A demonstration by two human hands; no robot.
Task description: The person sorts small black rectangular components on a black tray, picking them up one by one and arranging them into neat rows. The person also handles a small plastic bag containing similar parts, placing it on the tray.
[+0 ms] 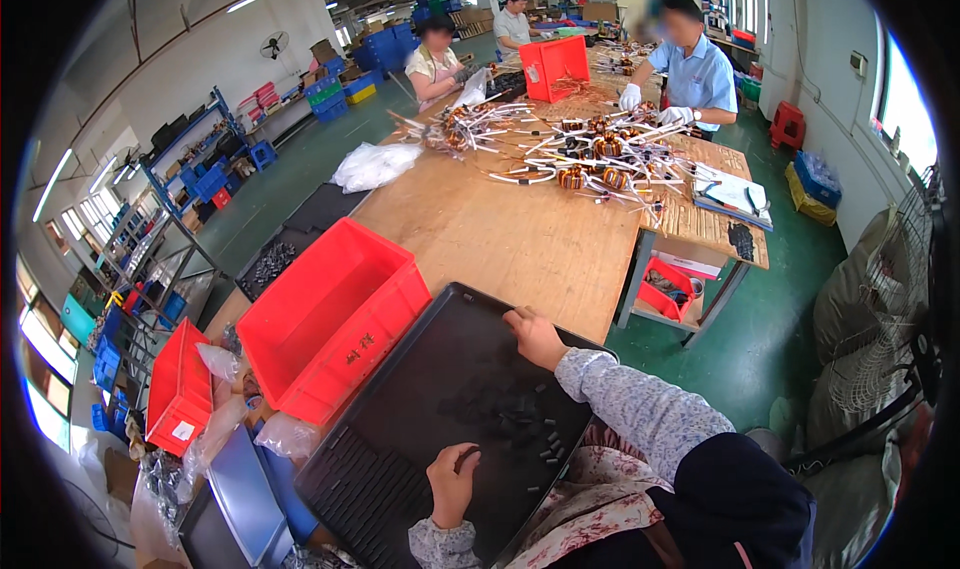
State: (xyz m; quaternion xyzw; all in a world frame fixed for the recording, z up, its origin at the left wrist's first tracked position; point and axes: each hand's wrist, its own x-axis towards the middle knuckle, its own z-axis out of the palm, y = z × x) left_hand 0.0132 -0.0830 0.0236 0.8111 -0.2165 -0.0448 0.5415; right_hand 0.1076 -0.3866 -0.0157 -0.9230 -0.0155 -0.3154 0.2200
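Note:
A large black tray (400, 409) lies on the near end of a long wooden table (500, 239). Small black parts (505, 409) are scattered in a loose heap in the tray's middle. My right hand (535, 337) rests on the tray's far rim, fingers curled over the edge. My left hand (452, 479) is down inside the tray near its front, fingers pinched on a small black part.
An empty red bin (330, 319) stands left of the tray, another red bin (178, 389) lower left. Copper coils with white leads (590, 154) cover the table's far half. Three people work at the far end. Clear plastic bags (375, 164) and blue shelving (190, 169) lie left.

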